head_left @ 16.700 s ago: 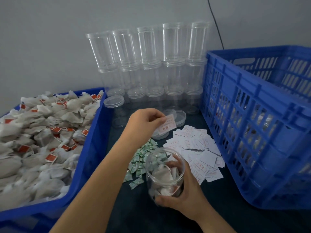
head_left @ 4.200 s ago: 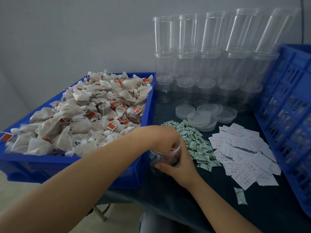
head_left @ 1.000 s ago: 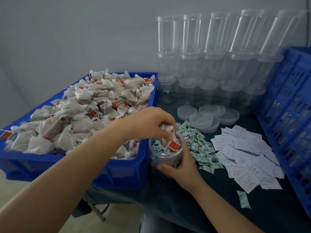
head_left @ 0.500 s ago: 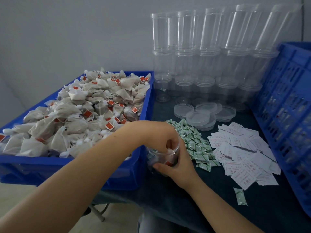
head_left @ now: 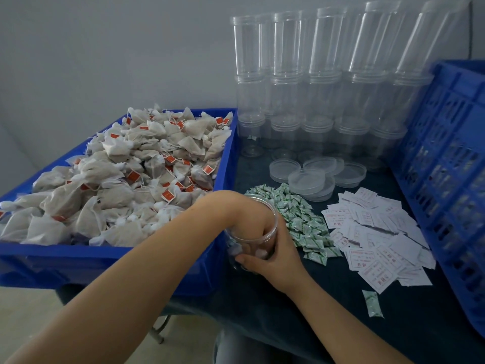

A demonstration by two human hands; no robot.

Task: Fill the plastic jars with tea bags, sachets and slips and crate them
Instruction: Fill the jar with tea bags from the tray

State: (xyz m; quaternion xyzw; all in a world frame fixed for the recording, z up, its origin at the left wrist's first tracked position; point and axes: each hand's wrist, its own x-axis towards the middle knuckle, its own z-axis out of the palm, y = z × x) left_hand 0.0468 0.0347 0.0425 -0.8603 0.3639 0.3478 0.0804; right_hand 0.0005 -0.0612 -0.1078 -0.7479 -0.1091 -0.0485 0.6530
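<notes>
Two hands meet at a clear jar (head_left: 252,240) near the dark-clothed table's (head_left: 341,324) front edge: the right hand (head_left: 273,256) curls around its wall, while the left hand (head_left: 244,214) reaches inside, its finger state impossible to tell. Heaped tea bags (head_left: 126,179) fill a blue bin (head_left: 105,264) at the left edge, sachets (head_left: 301,222) and slips (head_left: 375,237) lie mid-table, and stacked empty jars (head_left: 315,88) line the grey wall (head_left: 105,48).

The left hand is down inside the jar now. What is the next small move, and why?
Probably draw the left hand up out of the clear jar and reach for the tea bags in the blue bin. Its fingers are sunk below the rim, seemingly pressing the contents down, while the right hand grips the jar's side to steady it.
</notes>
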